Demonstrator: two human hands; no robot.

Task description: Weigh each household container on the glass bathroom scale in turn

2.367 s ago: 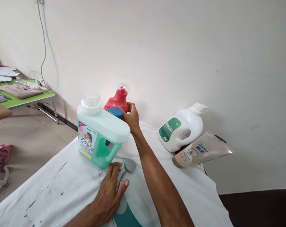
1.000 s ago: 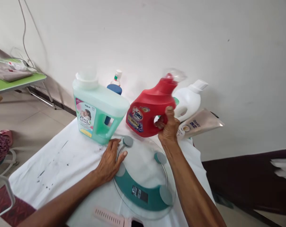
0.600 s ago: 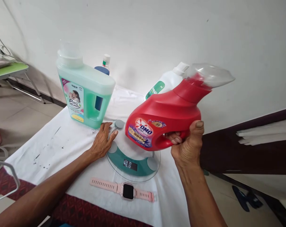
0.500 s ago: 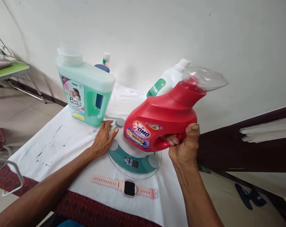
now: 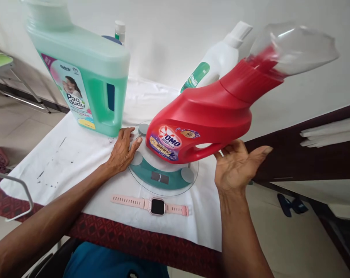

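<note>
A red detergent bottle with a clear cap lies tilted, its base resting on a round glass scale with a teal band. My right hand is open just under the bottle's handle, palm up, fingers spread and touching the handle's underside. My left hand lies flat on the white cloth with its fingers apart at the scale's left rim. A pink smartwatch lies in front of the scale.
A large mint-green detergent jug stands at the back left, with a blue-capped container and a small white bottle behind it. A white bottle leans against the wall. The table edge is near me; floor lies to the right.
My right hand carried the red bottle from behind the green jug to the scale, set its base down and let go of the handle. The left hand stayed at the scale's rim.
</note>
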